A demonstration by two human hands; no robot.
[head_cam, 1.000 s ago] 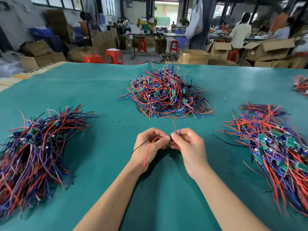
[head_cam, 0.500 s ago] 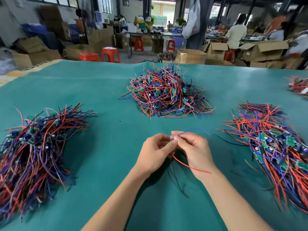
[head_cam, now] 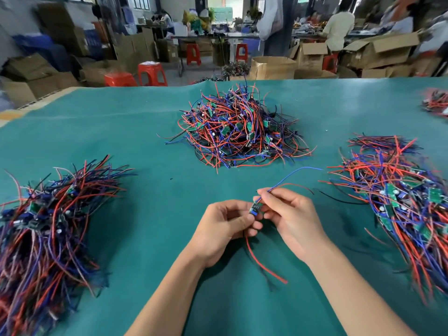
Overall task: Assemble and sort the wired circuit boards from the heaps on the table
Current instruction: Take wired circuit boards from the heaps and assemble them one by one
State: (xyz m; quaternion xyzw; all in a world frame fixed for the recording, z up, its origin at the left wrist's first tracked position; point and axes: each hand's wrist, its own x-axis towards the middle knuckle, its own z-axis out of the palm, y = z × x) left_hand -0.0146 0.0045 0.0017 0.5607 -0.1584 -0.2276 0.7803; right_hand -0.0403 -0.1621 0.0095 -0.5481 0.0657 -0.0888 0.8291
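1. While both hands worked over the desk (head_cam: 150, 132) near its front middle, one small circuit board (head_cam: 255, 209) sat between them, held clear of the green cover.
2. Left hand (head_cam: 225, 226): grip curled in, fingertips pinching the board's lower end. Likely acting as the fixed clamp so the board didn't twist.
3. Right hand (head_cam: 291, 219): thumb and forefinger pinched the blue wire (head_cam: 288, 177) just above the board, other fingers loosely spread. Wire ran up and right, free end in the air. Probably being straightened or seated.
4. A red wire (head_cam: 263, 266) hung from under the left hand and trailed down onto the desk, slack.
5. Three heaps ringed the work spot, all well apart from the hands: a tangled centre pile (head_cam: 240, 129) at the back, a left pile (head_cam: 48, 226) with wires lying roughly parallel, and a right pile (head_cam: 407, 202) also combed one way.
6. Judgement: the tangled pile looked like raw stock and the combed side piles like sorted output; the held board wasn't in any pile yet.
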